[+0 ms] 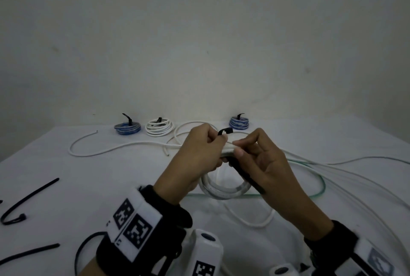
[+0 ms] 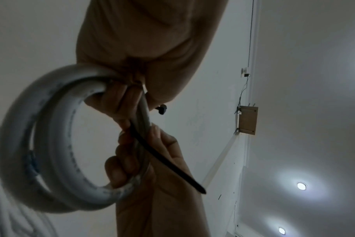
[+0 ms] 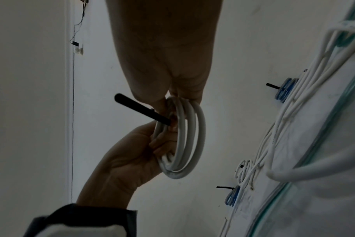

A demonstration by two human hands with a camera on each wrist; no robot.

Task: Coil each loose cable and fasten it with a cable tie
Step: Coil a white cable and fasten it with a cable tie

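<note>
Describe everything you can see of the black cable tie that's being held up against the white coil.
The black cable tie is a thin flat strap that looks like plastic, laid across the white coiled cable, which both hands hold up above the table. Its head end sticks up past the left hand, which pinches it against the coil. The long pointed tail slants down across the right hand, whose fingers press it near the coil. The tail hangs free, not threaded through the head, so the tie is not yet fastened.

White coiled cable (image 1: 224, 189) with a black cable tie (image 1: 246, 178). White desk (image 1: 66, 164). Two blue-and-white coils (image 1: 127, 128) (image 1: 239, 123), one white coil (image 1: 159, 127). A green loose cable (image 1: 319, 178). Black-and-white square-patterned wrist markers (image 1: 133, 222).
</note>
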